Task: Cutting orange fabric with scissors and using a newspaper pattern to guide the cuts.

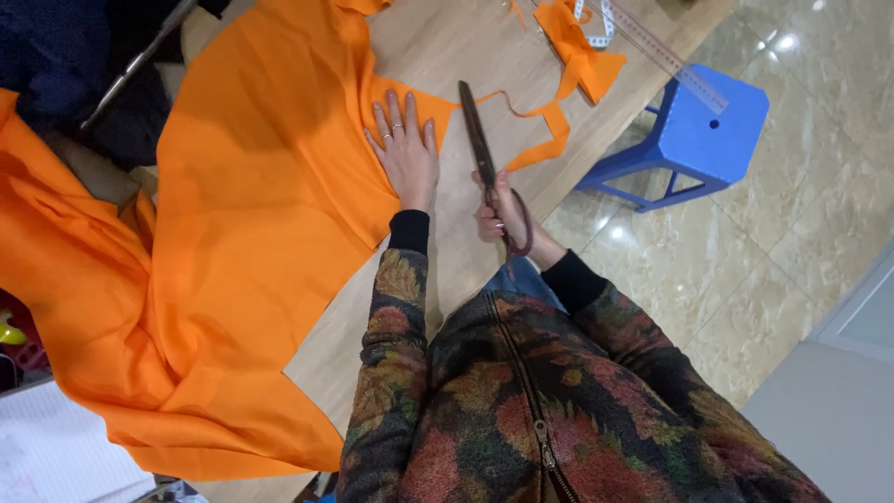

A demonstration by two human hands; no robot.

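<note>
Head view: left hand lies flat, fingers spread, on orange fabric; right hand beside it grips closed scissors on the bench.

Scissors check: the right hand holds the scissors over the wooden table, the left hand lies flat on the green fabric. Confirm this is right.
One detail is wrong: the fabric is orange, not green. The head view shows the left hand flat on it, while the right hand holds the scissors over the wooden table.
</note>
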